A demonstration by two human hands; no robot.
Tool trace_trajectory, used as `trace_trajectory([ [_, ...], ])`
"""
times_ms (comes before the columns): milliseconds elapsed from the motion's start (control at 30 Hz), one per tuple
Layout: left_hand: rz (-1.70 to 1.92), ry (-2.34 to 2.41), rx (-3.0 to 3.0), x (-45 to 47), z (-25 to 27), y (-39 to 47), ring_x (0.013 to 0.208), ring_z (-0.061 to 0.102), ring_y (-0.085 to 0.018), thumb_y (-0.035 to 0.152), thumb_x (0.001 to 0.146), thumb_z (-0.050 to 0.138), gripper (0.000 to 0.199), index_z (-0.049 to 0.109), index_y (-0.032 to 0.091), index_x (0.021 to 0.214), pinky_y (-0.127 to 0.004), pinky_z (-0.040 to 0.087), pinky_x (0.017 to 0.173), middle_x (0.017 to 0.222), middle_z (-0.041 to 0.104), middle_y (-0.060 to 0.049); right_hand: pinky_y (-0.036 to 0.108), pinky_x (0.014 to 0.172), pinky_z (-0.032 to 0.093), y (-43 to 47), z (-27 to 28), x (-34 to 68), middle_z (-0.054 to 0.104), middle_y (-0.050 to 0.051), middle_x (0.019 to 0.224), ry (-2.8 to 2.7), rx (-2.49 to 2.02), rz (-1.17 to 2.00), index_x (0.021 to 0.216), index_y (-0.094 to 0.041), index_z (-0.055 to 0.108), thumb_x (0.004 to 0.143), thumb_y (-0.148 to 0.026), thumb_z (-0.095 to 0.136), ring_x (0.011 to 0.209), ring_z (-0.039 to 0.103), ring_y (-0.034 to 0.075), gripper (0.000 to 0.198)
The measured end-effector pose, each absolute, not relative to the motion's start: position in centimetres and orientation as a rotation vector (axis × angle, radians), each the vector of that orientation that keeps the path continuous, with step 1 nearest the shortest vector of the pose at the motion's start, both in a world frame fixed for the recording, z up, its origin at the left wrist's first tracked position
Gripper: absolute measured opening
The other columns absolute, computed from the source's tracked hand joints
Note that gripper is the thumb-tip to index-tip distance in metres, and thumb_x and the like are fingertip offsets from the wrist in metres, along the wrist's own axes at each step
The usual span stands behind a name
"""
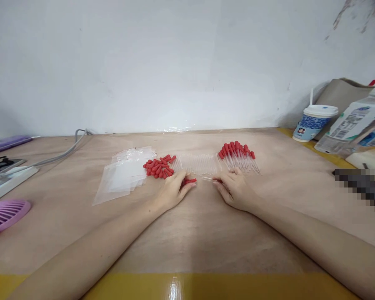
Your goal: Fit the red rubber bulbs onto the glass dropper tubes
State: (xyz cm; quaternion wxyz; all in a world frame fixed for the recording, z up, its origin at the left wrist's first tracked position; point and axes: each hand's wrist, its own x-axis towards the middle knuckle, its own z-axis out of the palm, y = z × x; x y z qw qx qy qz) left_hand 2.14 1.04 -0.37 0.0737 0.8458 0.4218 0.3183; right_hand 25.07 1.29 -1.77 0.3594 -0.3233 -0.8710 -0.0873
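Between the fingers of my left hand point(174, 191) is a red rubber dropper bulb point(191, 180), its narrow end pointing right. My right hand point(236, 191) pinches a clear dropper tube point(207, 178), whose end faces the bulb across a small gap. Just beyond my left hand lies a pile of red bulbs point(158, 167). A row of clear tubes point(200, 163) lies on the table past both hands. Behind my right hand, several droppers with red bulbs on their tubes point(237, 154) are fanned out.
Clear plastic bags point(121, 171) overlap left of the bulbs. A pink fan point(8, 214), a power strip point(12, 183) and a grey cable point(62, 155) are at the left. A paper cup point(314, 123) and a plastic bottle point(353, 121) stand at the right, by the wall point(175, 62).
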Motion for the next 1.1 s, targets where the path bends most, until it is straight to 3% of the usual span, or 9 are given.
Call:
trace_trajectory([
  [133, 1.009, 1.184, 2.556, 2.25, -0.51, 1.18, 0.079, 0.058, -0.015, 0.028, 0.085, 0.051, 0.021, 0.054, 0.018, 0.103, -0.026, 0.046, 0.069, 0.089, 0.061, -0.004, 0.029, 0.065, 0.035, 1.16, -1.66, 24.76, 0.064, 0.003, 0.074, -2.285, -0.812, -0.196, 0.091, -0.015, 0.054, 0.089, -0.021, 0.039, 0.062, 0.054, 0.013, 0.017],
  [433, 1.050, 1.097, 2.593, 2.71, 0.00, 0.95, 0.079, 0.057, -0.015, 0.024, 0.087, 0.046, 0.017, 0.059, 0.017, 0.096, -0.027, 0.046, 0.072, 0.087, 0.062, -0.005, 0.026, 0.062, 0.042, 0.74, -1.39, 24.22, 0.064, 0.006, 0.081, -2.270, -0.873, 0.035, 0.094, -0.016, 0.056, 0.090, -0.026, 0.035, 0.072, 0.058, 0.015, 0.023],
  [1100, 1.006, 0.996, 2.551, 2.77, 0.24, 0.59, 0.078, 0.059, -0.014, 0.024, 0.087, 0.047, 0.019, 0.062, 0.016, 0.097, -0.025, 0.045, 0.070, 0.087, 0.067, -0.004, 0.022, 0.060, 0.040, 1.44, -1.49, 24.66, 0.061, 0.003, 0.076, -2.290, -0.737, 0.175, 0.092, -0.018, 0.059, 0.089, -0.024, 0.040, 0.068, 0.054, 0.012, 0.020],
])
